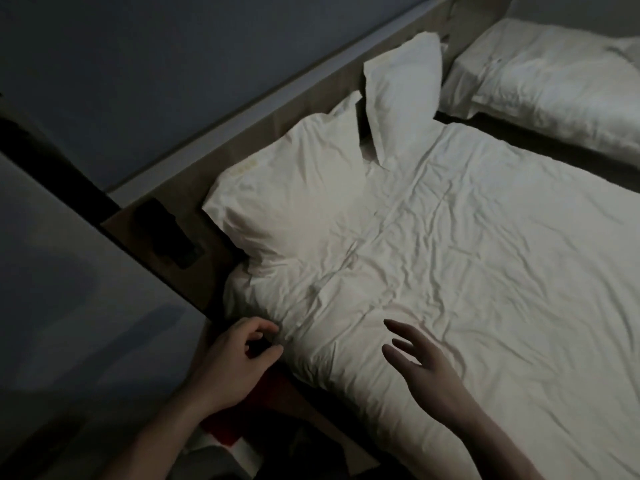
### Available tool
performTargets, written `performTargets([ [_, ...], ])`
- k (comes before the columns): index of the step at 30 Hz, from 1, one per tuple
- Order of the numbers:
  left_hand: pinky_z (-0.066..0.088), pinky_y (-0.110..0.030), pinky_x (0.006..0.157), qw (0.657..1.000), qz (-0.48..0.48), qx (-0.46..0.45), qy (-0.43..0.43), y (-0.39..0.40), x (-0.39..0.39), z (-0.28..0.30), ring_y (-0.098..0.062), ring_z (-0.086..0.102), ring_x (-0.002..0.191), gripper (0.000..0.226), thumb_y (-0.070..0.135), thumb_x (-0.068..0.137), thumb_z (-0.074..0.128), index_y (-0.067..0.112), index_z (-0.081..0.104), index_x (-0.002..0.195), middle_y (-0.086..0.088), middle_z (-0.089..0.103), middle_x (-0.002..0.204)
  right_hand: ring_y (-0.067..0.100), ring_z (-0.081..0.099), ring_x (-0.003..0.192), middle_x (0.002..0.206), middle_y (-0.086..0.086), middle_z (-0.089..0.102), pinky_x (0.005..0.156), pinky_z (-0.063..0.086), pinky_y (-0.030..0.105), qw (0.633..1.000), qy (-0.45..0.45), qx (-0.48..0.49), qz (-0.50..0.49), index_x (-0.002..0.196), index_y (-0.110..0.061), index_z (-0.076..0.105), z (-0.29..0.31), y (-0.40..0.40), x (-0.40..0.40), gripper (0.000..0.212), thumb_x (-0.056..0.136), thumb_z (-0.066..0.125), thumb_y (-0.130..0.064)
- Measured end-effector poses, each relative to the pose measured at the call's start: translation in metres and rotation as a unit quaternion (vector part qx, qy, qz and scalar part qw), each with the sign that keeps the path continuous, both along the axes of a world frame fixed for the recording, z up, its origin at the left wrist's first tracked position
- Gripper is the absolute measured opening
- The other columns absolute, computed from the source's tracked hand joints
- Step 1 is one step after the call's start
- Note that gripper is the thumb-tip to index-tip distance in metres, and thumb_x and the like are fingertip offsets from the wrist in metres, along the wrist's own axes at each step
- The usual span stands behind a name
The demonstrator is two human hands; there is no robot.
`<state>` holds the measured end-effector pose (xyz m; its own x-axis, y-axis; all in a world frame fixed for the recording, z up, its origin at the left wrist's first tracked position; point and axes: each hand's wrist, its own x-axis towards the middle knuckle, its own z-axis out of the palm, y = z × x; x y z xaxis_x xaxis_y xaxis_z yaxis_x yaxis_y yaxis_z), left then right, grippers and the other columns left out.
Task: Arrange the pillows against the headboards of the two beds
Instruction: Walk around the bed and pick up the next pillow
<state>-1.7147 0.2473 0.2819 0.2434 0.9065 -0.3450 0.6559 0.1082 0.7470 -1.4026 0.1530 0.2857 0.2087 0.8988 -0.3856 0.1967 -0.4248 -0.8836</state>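
With your left hand (239,355) loosely curled, empty, at the duvet's (433,271) near-left corner and right hand (415,358) spread above it, grasp the flat pillow (291,188) at the near bed's head edge and prop it against the headboard (263,123) beside the upright pillow (398,91).

The room was dim. On the near bed (485,271) a white pillow (291,188) lay against the headboard (263,129), and a second pillow (401,95) stood tilted up behind it, leaning on the same board. The left hand (239,355) hovered at the corner of the rumpled duvet (433,289), fingers loosely curled, holding nothing. The right hand (419,362) was spread flat just above the duvet. Across a dark gap, the far bed (568,98) carried another pillow (554,77).
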Motion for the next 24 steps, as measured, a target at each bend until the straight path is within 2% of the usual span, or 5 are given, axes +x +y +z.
performTargets([
  [5, 0.053, -0.026, 0.096, 0.999, -0.041, -0.024, -0.010, -0.039, 0.056, -0.004, 0.005, 0.063, 0.114, 0.018, 0.036, 0.089, 0.079, 0.037, 0.071, 0.105, 0.020, 0.070, 0.116, -0.007, 0.057, 0.129, 0.135, -0.029, 0.063, 0.094, 0.047, 0.014, 0.999, 0.009, 0.003, -0.042, 0.127, -0.054, 0.063, 0.006, -0.075, 0.045, 0.036, 0.098, 0.068, -0.035],
  [10, 0.056, -0.029, 0.094, 0.998, -0.039, -0.020, -0.034, -0.100, 0.138, -0.004, 0.000, 0.069, 0.106, 0.022, 0.035, 0.087, 0.081, 0.045, 0.070, 0.104, 0.008, 0.074, 0.109, -0.011, 0.061, 0.122, 0.127, -0.030, 0.069, 0.085, 0.051, 0.009, 0.998, 0.022, -0.007, -0.062, 0.120, -0.052, 0.068, 0.008, -0.156, 0.107, 0.031, 0.097, 0.069, -0.032],
  [13, 0.056, -0.029, 0.096, 0.998, -0.037, -0.029, -0.049, -0.149, 0.192, -0.005, -0.004, 0.071, 0.103, 0.019, 0.032, 0.089, 0.081, 0.038, 0.073, 0.105, 0.002, 0.074, 0.110, -0.013, 0.062, 0.118, 0.122, -0.031, 0.070, 0.080, 0.051, 0.005, 0.997, 0.027, -0.012, -0.064, 0.119, -0.049, 0.070, 0.008, -0.204, 0.149, 0.029, 0.098, 0.069, -0.029],
  [20, 0.058, -0.030, 0.093, 0.994, -0.075, -0.039, -0.069, -0.240, 0.278, 0.001, 0.001, 0.072, 0.100, 0.021, 0.033, 0.090, 0.080, 0.046, 0.072, 0.104, 0.004, 0.076, 0.107, -0.012, 0.064, 0.117, 0.124, -0.031, 0.069, 0.082, 0.050, 0.006, 0.995, 0.022, -0.027, -0.093, 0.120, -0.046, 0.070, 0.017, -0.300, 0.233, 0.027, 0.099, 0.067, -0.029],
  [24, 0.059, -0.031, 0.094, 0.989, -0.121, -0.041, -0.075, -0.261, 0.310, 0.007, 0.000, 0.071, 0.103, 0.020, 0.027, 0.091, 0.079, 0.042, 0.073, 0.101, 0.007, 0.076, 0.103, -0.014, 0.064, 0.113, 0.120, -0.029, 0.071, 0.079, 0.048, 0.000, 0.990, 0.024, -0.030, -0.134, 0.117, -0.043, 0.072, 0.021, -0.337, 0.252, 0.025, 0.099, 0.067, -0.027],
])
